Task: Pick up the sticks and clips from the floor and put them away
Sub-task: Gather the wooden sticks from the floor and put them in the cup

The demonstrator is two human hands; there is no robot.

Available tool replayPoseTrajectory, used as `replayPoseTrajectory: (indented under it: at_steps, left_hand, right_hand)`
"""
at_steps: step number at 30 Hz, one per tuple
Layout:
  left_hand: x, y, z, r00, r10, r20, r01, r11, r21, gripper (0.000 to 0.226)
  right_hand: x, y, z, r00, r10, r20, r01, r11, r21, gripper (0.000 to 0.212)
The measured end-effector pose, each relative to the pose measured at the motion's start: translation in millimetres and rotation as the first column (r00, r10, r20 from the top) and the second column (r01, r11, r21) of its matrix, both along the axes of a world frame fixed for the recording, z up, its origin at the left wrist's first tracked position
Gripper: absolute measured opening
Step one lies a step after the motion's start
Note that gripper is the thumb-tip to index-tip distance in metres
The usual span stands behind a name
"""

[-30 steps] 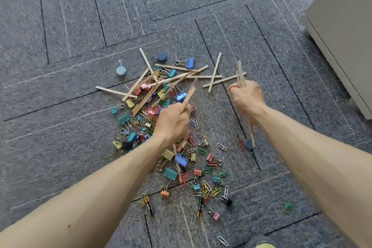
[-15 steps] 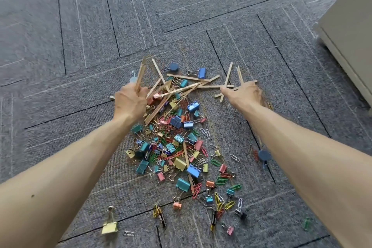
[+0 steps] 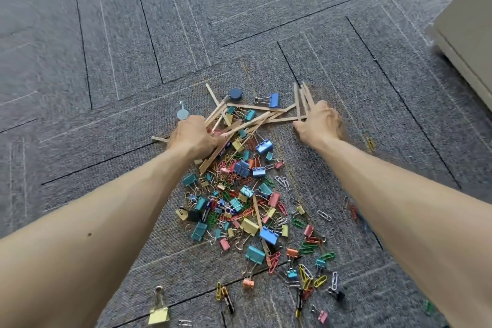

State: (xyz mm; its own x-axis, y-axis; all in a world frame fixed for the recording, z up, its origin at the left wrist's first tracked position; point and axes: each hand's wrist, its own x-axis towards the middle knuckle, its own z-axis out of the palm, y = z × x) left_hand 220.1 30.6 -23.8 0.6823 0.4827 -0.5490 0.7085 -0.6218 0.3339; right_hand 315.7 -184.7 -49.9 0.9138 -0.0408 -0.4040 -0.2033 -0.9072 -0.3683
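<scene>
Several wooden sticks (image 3: 253,121) lie crossed at the far end of a heap of coloured binder clips and paper clips (image 3: 247,194) on the grey carpet. My left hand (image 3: 193,136) is down on the left end of the stick pile, fingers curled around sticks there. My right hand (image 3: 319,121) grips a small bundle of sticks (image 3: 302,100) that points up and away from it, at the right end of the pile. More clips are scattered toward me, including a yellow binder clip (image 3: 159,313) at the lower left.
A beige cabinet (image 3: 468,34) stands at the right edge. A dark blue round magnet (image 3: 236,94) and a pale blue hook magnet (image 3: 183,114) lie just beyond the sticks. Grey carpet tiles (image 3: 106,34) stretch around the heap.
My left hand came down from a raised position onto the left end of the stick pile. My right hand stays at the right end, its stick bundle now more visible. The camera moved closer.
</scene>
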Motion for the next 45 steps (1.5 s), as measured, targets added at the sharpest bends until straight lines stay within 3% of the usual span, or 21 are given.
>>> replayPoseTrajectory:
  at_steps: [2, 4, 6, 8, 11, 17, 21, 26, 30, 34, 39, 40, 42, 44, 45]
  left_hand:
    - [2.6, 0.8, -2.8, 0.999, -0.031, -0.023, 0.030, 0.999, -0.031, 0.020]
    - [2.6, 2.1, -4.3, 0.998, -0.060, -0.032, 0.058, 0.997, -0.059, 0.012]
    - [3.4, 4.0, -3.6, 0.997, -0.069, -0.037, 0.064, 0.991, -0.114, 0.014]
    - [4.9, 8.6, 2.5, 0.997, -0.060, -0.039, 0.050, 0.975, -0.219, 0.017]
    - [8.3, 17.3, 14.5, 0.993, -0.108, -0.052, 0.081, 0.925, -0.371, 0.022]
    - [21.7, 30.6, 37.1, 0.985, -0.085, -0.147, -0.006, 0.851, -0.526, 0.022]
    - [29.4, 35.3, 45.0, 0.982, -0.138, -0.130, 0.046, 0.838, -0.543, 0.032]
    - [44.6, 34.1, 42.2, 0.984, -0.155, -0.085, 0.107, 0.906, -0.410, 0.027]
    - [53.5, 36.7, 32.5, 0.999, -0.028, -0.045, -0.002, 0.827, -0.562, 0.005]
    - [60.7, 33.2, 33.6, 0.994, 0.100, -0.041, -0.102, 0.729, -0.677, 0.009]
    - [61.0, 36.7, 41.0, 0.967, 0.250, 0.056, -0.115, 0.620, -0.776, 0.013]
    - [61.1, 37.4, 40.8, 0.953, 0.291, 0.088, -0.121, 0.629, -0.768, 0.012]
    - [64.6, 40.9, 34.0, 0.951, 0.240, 0.194, -0.078, 0.795, -0.602, 0.013]
    - [72.0, 44.1, 24.4, 0.960, 0.032, 0.277, 0.058, 0.948, -0.312, 0.017]
    - [76.8, 46.3, 18.9, 0.952, -0.087, 0.292, 0.140, 0.976, -0.166, 0.013]
  right_hand:
    - [-1.3, 2.8, -2.3, 0.999, 0.034, 0.016, -0.034, 0.999, 0.003, 0.004]
    - [-3.8, 6.5, 0.8, 0.997, 0.083, -0.007, -0.083, 0.997, -0.003, 0.011]
    - [-3.7, 6.2, 6.0, 0.984, 0.168, -0.051, -0.170, 0.985, -0.034, 0.001]
    - [-4.0, 5.6, 9.9, 0.965, 0.251, -0.080, -0.257, 0.964, -0.070, 0.015]
    - [-4.1, 2.0, 8.5, 0.934, 0.328, -0.141, -0.341, 0.936, -0.084, 0.011]
    - [3.6, 2.1, 12.4, 0.865, 0.389, -0.318, -0.403, 0.915, 0.022, 0.008]
    - [6.7, -0.8, 12.6, 0.837, 0.415, -0.357, -0.426, 0.903, 0.052, 0.010]
    - [1.4, -2.6, 3.4, 0.870, 0.384, -0.311, -0.379, 0.922, 0.077, 0.018]
    - [-1.4, 3.7, -0.8, 0.890, 0.343, -0.299, -0.347, 0.937, 0.042, 0.024]
    - [-2.3, 7.0, -0.2, 0.910, 0.310, -0.276, -0.318, 0.948, 0.016, 0.024]
    - [-2.8, 10.0, 3.5, 0.912, 0.311, -0.267, -0.332, 0.943, -0.037, 0.025]
    - [-3.1, 10.6, 3.8, 0.912, 0.313, -0.265, -0.335, 0.941, -0.042, 0.025]
    - [-4.0, 9.8, 4.7, 0.913, 0.313, -0.263, -0.336, 0.941, -0.048, 0.025]
    - [-4.6, 9.4, 4.1, 0.915, 0.315, -0.251, -0.337, 0.940, -0.049, 0.024]
    - [-4.8, 9.6, 3.7, 0.917, 0.316, -0.242, -0.337, 0.940, -0.049, 0.023]
